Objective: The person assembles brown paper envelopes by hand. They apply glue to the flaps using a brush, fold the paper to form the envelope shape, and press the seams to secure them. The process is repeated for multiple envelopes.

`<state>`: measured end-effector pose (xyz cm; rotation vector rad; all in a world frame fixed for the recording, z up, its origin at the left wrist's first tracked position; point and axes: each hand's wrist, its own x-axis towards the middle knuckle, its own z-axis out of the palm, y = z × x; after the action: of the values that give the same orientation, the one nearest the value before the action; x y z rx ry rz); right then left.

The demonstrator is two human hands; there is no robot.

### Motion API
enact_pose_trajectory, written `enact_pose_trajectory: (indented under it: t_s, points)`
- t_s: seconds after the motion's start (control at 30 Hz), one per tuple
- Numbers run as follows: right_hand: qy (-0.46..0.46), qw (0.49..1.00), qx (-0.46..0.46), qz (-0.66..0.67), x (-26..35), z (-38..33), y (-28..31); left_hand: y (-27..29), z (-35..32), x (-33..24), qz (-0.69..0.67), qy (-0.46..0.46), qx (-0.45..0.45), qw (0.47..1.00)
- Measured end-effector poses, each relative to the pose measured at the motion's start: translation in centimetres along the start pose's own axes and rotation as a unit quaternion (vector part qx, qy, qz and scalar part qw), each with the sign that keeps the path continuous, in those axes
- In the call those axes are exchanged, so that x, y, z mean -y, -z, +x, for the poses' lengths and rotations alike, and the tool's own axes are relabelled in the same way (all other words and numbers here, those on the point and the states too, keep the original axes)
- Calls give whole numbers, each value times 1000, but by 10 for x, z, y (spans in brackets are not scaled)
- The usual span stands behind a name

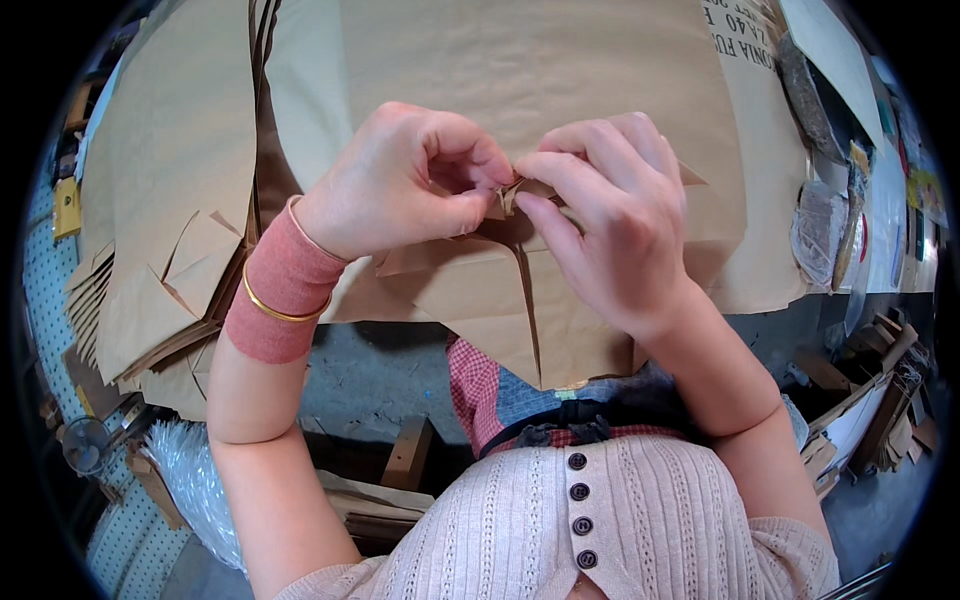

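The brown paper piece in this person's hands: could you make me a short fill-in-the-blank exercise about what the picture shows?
1. Both hands pinch a folded piece of ____ paper.
2. The red cloth band and the thin gold bangle sit on the ____ wrist.
3. The stack of cut paper sheets lies on the person's ____ side.
4. The left hand and the right hand meet at the paper's ____ edge.

Missing words: brown; left; left; top

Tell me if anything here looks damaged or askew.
Nothing looks damaged. The brown paper piece is crumpled only where the left hand and right hand pinch its folded corner. The paper stack at left sits fanned, slightly uneven.
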<state>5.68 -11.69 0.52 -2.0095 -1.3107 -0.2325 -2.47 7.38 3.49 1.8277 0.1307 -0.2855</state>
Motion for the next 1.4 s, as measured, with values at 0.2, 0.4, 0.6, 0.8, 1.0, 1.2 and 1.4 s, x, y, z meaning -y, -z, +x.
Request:
enact_pose_trajectory:
  t_s: [0.2,0.4,0.6,0.8,1.0,1.2,1.4]
  points:
    - [20,999,18,-18,-2,2,2,-2,0,-1,22,-15,-2,1000]
    - [19,998,54,-6,1,5,6,-7,0,8,84,-82,-35,992]
    - [50,998,27,-15,-2,-1,-1,-7,1,9,120,-111,-41,986]
    - [113,992,-59,6,-11,-11,-13,-1,4,7,173,-115,5,978]
    - [106,992,-66,11,-13,-14,-15,-2,6,7,99,-70,17,992]
    - [87,996,-23,7,-9,-9,-8,-4,4,7,95,-65,-2,993]
    - [126,991,-43,25,-17,-15,-12,-6,8,11,80,-61,-6,995]
